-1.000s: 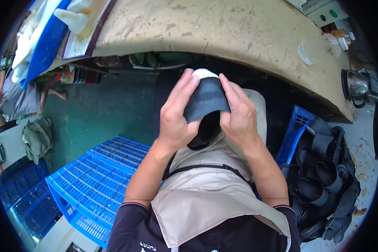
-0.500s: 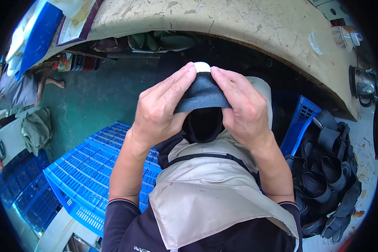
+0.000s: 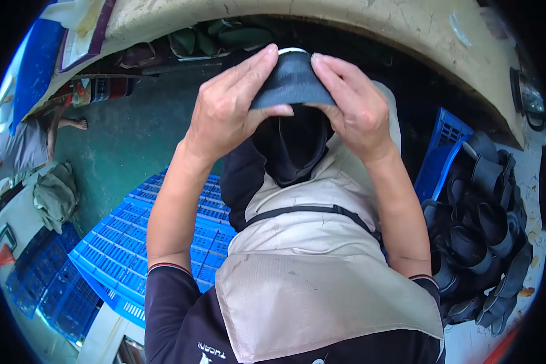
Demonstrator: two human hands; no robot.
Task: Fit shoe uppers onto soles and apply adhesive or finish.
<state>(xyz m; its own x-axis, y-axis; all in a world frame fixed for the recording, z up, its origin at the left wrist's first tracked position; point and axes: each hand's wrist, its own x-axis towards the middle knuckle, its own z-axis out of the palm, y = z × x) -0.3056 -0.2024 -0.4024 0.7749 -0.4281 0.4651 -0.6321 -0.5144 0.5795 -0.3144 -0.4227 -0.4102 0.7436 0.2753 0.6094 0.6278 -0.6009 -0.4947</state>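
We see the left hand [image 3: 227, 103] and the right hand [image 3: 358, 106] holding a dark grey shoe part [image 3: 292, 73] between them, one on each side, in the air just below the near edge of the tabletop [image 3: 358, 27]. A white form [image 3: 293, 50] shows only as a thin rim at its far end; we cannot make out the rest. The left thumb lies along the near edge; the right thumb is partly hidden. Below, a black hollow piece [image 3: 292, 145] sits over the apron [image 3: 321, 297], and we cannot tell whether it joins the held part. On our right, a heap of black pieces [image 3: 479, 224] hides much of a blue crate [image 3: 444, 151]; beyond the tabletop's right corner, a kettle [image 3: 532, 102] blurs into the dark rim.
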